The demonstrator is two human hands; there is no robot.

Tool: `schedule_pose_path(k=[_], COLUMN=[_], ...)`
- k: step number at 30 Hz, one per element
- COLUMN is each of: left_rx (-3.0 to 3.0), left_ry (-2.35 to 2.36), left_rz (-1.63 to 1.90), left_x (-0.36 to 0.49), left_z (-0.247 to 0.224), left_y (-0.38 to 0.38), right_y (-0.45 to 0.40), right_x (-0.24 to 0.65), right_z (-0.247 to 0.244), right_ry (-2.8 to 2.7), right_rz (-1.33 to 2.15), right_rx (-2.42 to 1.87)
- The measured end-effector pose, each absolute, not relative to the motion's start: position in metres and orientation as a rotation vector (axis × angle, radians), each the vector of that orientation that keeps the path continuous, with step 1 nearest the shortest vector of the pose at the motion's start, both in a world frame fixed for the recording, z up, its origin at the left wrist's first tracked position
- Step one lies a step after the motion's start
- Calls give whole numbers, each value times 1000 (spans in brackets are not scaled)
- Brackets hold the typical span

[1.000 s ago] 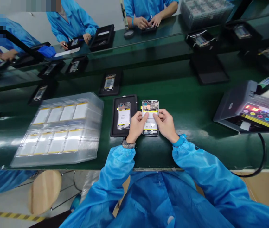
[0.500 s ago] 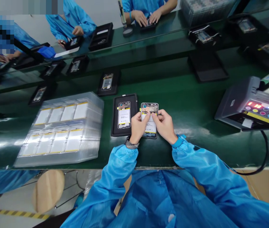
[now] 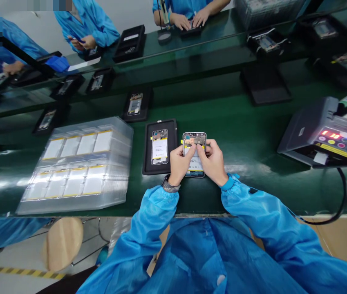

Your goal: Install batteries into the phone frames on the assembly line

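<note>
Between my hands is an opened phone [image 3: 194, 167], its circuit board showing at the top and a white battery below. My left hand [image 3: 180, 163] grips its left edge, with the thumb pressed on the battery's upper end. On the opposite edge my right hand [image 3: 213, 161] is closed too, its thumb beside the other one. The fingertips behind the phone are hidden. Just left of my hands, a second opened phone [image 3: 160, 148] with a white battery lies in a black tray [image 3: 148, 163].
Stacked clear plastic trays [image 3: 121, 163] of white batteries stand at the left. To the right is a tape dispenser [image 3: 308, 130] with a lit display and a cable. An empty-looking black tray [image 3: 265, 85] lies farther back. Co-workers' hands [image 3: 191, 20] work across the bench.
My hands and the phone have shifted very slightly to the right, with both thumbs still on the battery's top. Across the bench, a co-worker's hands at the upper left have lifted and come together.
</note>
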State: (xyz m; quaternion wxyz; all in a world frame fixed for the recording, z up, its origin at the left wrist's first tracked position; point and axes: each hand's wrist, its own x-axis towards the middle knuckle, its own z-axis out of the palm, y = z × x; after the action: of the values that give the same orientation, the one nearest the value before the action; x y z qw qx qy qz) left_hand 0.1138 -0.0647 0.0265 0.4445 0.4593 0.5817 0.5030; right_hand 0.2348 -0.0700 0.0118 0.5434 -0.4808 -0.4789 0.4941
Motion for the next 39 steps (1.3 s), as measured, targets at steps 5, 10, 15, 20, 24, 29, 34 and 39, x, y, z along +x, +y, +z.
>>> schedule_pose_path(k=[5, 10, 15, 20, 24, 29, 34, 39], left_rx=[1159, 1182, 1181, 1138, 1133, 1155, 1229, 1209], left_ry=[1448, 1451, 1433, 1449, 1456, 1363, 1221, 1099], left_rz=[1254, 1210, 1201, 1177, 1187, 1182, 1132, 1073], left_x=[115, 116, 118, 120, 121, 118, 116, 114], left_z=[25, 24, 25, 23, 21, 20, 18, 17], left_y=[-66, -66, -67, -68, -66, -65, -69, -68], right_y=[-70, -73, -76, -76, -72, -68, -64, -59], right_x=[235, 231, 227, 227, 228, 229, 236, 242], right_z=[10, 11, 12, 12, 9, 9, 12, 13], right_ry=[-1141, -1143, -1118, -1098, -1068, -1012, -961, -946], right_rz=[1135, 1010, 930, 922, 964, 1051, 1041, 1087], right_rx=[-1160, -1177, -1192, -1189, -1165, -1126, -1125, -1122])
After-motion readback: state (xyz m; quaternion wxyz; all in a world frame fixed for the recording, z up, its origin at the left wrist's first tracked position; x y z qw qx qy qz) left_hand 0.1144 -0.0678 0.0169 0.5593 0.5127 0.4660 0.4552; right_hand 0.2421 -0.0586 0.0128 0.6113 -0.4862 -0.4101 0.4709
